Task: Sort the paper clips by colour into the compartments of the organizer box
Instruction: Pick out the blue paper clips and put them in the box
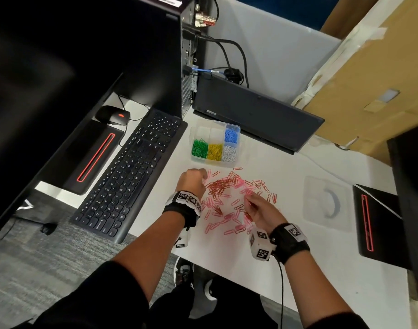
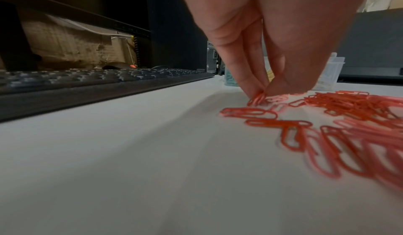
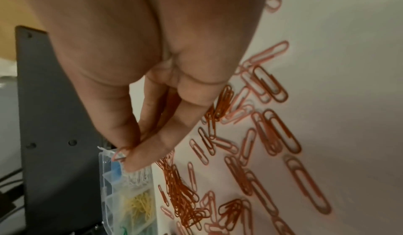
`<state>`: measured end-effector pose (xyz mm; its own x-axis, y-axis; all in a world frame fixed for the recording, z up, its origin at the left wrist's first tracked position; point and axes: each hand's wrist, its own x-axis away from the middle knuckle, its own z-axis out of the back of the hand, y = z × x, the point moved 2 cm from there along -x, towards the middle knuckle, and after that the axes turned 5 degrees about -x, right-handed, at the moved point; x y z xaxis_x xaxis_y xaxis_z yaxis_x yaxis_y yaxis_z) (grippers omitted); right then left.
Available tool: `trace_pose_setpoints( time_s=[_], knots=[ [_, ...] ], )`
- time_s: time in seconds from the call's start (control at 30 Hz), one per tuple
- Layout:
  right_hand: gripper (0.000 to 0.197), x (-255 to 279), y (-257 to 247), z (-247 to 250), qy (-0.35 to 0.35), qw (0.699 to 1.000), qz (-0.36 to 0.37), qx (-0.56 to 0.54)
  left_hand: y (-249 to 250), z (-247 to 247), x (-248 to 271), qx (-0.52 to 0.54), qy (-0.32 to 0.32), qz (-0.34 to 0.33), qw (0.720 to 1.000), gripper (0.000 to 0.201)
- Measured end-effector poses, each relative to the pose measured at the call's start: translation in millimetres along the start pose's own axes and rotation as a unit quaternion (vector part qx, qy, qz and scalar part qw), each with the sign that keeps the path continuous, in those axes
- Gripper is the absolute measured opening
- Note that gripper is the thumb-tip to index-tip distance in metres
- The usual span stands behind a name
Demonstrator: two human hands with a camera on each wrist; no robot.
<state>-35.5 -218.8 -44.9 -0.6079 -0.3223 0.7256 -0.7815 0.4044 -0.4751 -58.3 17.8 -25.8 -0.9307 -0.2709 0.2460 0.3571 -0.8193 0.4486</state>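
Note:
Red and pink paper clips [image 1: 227,198] lie scattered on the white table. Behind them stands the clear organizer box [image 1: 238,129], with green [image 1: 199,148], yellow [image 1: 214,151], white [image 1: 229,153] and blue clips [image 1: 231,135] in separate compartments; two back compartments look empty. My left hand [image 1: 204,179] is at the pile's left edge, where its fingertips [image 2: 253,90] pinch a red clip [image 2: 258,99] that touches the table. My right hand [image 1: 248,200] hovers over the pile's right part, thumb and finger [image 3: 139,159] pinching one clip [image 3: 119,154] whose shade I cannot tell.
A black keyboard [image 1: 132,172] lies left of the pile, with a mouse [image 1: 112,115] and a PC tower [image 1: 155,55] behind it. A dark laptop [image 1: 255,112] sits behind the box. The clear lid [image 1: 326,203] and a black device [image 1: 379,224] lie to the right.

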Motion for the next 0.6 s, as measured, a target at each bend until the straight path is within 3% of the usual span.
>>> trace_pose_setpoints(
  time_s=[0.23,0.3,0.33,0.37,0.47,0.53,0.6],
  knots=[
    [0.024,6.5,1.2,-4.9,-0.024,0.991,-0.026,-0.127,-1.0,-0.3,2.3,0.094,0.042,0.052,0.993,0.026],
    [0.032,3.8,0.7,-5.2,-0.021,0.994,-0.015,-0.102,-3.5,-1.0,1.5,0.134,0.054,0.080,0.986,0.021],
    [0.026,1.9,-0.2,-6.1,-0.015,0.997,-0.009,-0.070,-4.2,-0.5,1.2,0.152,0.060,0.090,0.982,0.019],
    [0.019,1.6,-1.7,-9.0,-0.008,0.999,-0.005,-0.031,-4.9,-0.1,0.5,0.167,0.066,0.096,0.979,0.019],
    [0.026,-3.2,-10.3,-13.5,0.043,0.993,0.029,0.105,-5.4,2.0,0.9,0.194,0.073,0.112,0.972,0.017],
    [0.023,-8.7,-19.1,-15.3,0.087,0.962,0.084,0.246,-6.8,0.9,1.9,0.206,0.072,0.125,0.968,0.017],
    [0.013,-15.1,-29.4,-20.0,0.127,0.875,0.173,0.435,-8.0,-1.0,3.7,0.220,0.064,0.129,0.965,0.019]
  ],
)
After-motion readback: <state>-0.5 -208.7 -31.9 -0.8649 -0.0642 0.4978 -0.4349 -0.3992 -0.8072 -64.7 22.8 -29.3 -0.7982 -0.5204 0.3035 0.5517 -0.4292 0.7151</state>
